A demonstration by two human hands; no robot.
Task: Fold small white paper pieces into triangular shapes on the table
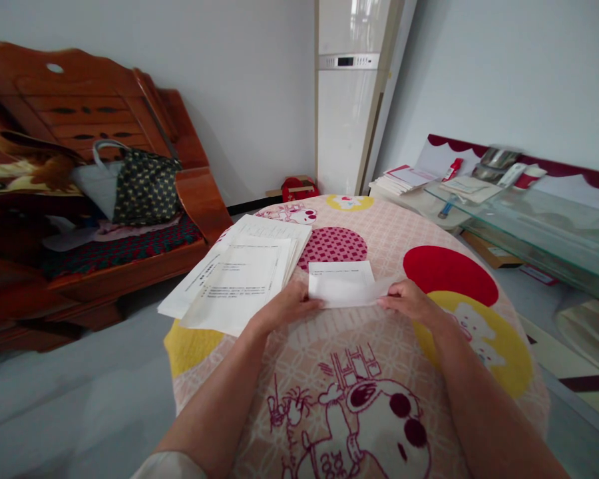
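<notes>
A white sheet of paper (342, 285) with a few printed lines near its top lies on the table before me, its near part folded over. My left hand (293, 305) pinches the left end of the folded edge. At the opposite end, my right hand (404, 301) grips the paper between thumb and fingers, and the flap lifts slightly there. To the left of my left hand rests a loose stack of printed papers (242, 273), its sheets fanned unevenly.
A patterned cloth (339, 352) covers the round table. On the left stands a wooden bench (194, 199) bearing bags (147, 183). A glass-topped table (544, 213) with papers (404, 178), a red bottle (452, 169) and a metal bowl (496, 159) is at right. Behind is a tall white cabinet-like unit (347, 126).
</notes>
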